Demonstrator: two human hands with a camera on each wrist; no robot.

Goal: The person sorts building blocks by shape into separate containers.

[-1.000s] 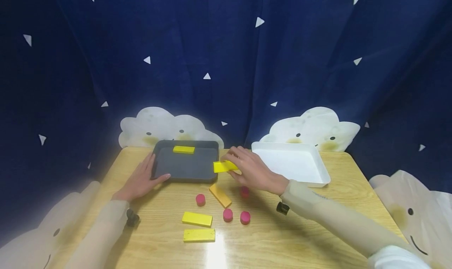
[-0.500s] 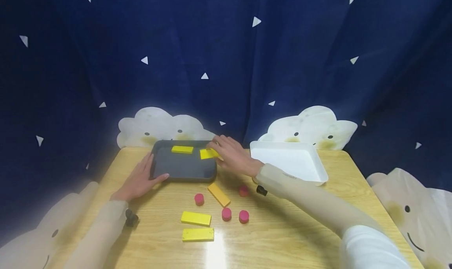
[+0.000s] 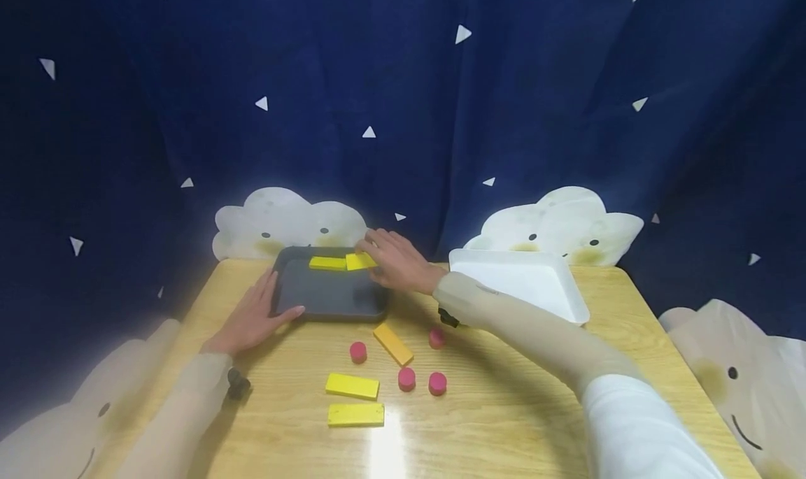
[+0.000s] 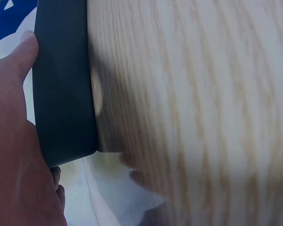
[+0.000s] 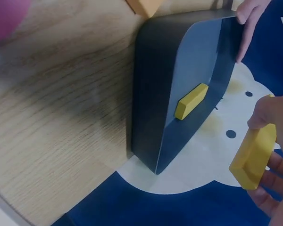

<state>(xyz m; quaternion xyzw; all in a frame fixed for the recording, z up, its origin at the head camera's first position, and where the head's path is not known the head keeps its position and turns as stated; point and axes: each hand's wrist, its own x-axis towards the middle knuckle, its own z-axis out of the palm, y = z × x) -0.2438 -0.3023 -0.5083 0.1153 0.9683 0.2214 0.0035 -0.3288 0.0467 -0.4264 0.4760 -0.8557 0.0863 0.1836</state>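
My right hand pinches a yellow rectangular block over the back right part of the dark grey tray. In the right wrist view the held block sits between thumb and fingers, above the tray's rim. Another yellow block lies in the tray along its back wall, just left of the held one. My left hand rests against the tray's front left corner, fingers along the left side and thumb at the front rim. The left wrist view shows that thumb touching the tray wall.
A white tray stands at the back right of the wooden table. In front of the grey tray lie an orange block, two yellow blocks and several red round pieces. A dark blue curtain hangs behind.
My right hand has carried the yellow block leftward and back, from beside the grey tray's right edge to over its back right part. The left hand stays at its corner.
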